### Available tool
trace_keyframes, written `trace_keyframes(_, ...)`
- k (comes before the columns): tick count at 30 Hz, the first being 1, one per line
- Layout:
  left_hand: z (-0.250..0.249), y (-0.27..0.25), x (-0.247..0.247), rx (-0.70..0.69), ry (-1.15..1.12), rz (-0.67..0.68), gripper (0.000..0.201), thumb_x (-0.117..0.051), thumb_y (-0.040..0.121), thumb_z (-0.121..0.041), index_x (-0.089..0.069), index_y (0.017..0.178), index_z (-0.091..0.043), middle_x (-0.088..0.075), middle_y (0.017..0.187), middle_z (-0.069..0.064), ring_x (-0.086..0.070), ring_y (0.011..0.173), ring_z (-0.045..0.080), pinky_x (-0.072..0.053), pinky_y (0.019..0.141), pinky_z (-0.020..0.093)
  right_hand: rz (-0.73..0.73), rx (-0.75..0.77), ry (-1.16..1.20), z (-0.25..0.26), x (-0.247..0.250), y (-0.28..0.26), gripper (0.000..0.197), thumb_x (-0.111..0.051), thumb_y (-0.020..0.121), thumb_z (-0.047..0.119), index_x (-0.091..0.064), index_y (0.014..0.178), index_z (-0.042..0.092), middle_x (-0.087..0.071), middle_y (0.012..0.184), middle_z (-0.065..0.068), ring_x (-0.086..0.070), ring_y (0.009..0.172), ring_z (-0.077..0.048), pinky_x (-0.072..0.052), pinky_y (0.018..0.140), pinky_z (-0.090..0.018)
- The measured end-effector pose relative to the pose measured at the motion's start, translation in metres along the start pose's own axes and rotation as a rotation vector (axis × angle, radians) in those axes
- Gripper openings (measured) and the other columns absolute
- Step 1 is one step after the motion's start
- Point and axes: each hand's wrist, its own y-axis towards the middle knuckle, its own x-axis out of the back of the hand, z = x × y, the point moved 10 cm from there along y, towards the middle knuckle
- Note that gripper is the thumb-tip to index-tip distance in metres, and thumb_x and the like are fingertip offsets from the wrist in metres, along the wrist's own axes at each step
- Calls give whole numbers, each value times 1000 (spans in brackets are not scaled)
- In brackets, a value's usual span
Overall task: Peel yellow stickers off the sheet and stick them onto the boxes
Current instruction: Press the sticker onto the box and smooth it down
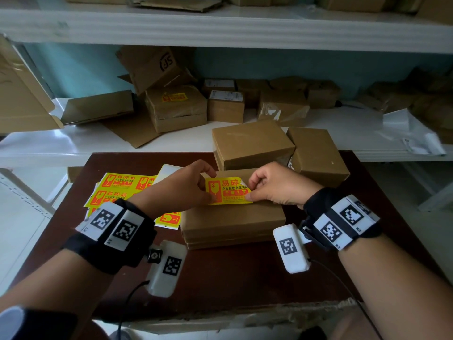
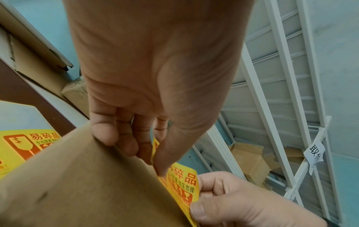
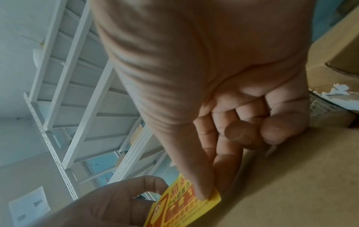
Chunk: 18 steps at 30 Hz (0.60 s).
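Observation:
A yellow sticker [image 1: 228,191] with red print hangs over the near brown box [image 1: 232,222] on the dark table. My left hand [image 1: 196,185] pinches its left end, thumb on the printed face [image 2: 182,181]. My right hand [image 1: 267,185] pinches its right end between thumb and forefinger [image 3: 205,198], and the top right corner curls back white. The sticker sheet [image 1: 122,190] with more yellow stickers lies to the left on the table, partly hidden by my left wrist.
Two more brown boxes [image 1: 252,143] [image 1: 316,153] sit behind the near one at the table's far edge. The white shelf [image 1: 73,141] beyond holds several cardboard boxes, one [image 1: 175,104] bearing a yellow sticker. The torn table edge [image 1: 245,312] is nearest me.

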Motion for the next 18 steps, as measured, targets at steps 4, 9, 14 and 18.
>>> trace_keyframes(4,2,0,-4,8,32,18,44,-73,88,-21,-46,122,-30,-63,92,-2,-59,77,11,-41,57,17,5,1,-24,0,-1,1,17,-83,81,19,-73,93,13,-64,70,6,-55,65,-7,-47,71,-29)
trace_keyframes(9,4,1,-5,12,54,23,46,-75,86,-23,-47,122,-31,-65,100,-1,-63,89,15,-47,65,21,1,1,-26,-1,-1,3,17,-84,80,20,-73,92,14,-64,70,6,-55,64,-8,-47,71,-30)
trace_keyframes(14,4,2,-5,11,76,20,45,-75,86,-24,-47,120,-32,-63,97,-3,-62,85,14,-45,63,21,6,5,-21,-2,-2,2,18,-84,80,18,-73,93,13,-64,70,5,-56,65,-8,-47,69,-28)
trace_keyframes(18,4,4,-4,4,94,4,45,-76,85,-24,-47,119,-32,-62,90,-5,-60,78,11,-43,60,19,4,6,-29,-1,-2,2,19,-84,80,18,-73,93,13,-65,72,3,-57,66,-9,-47,70,-29)
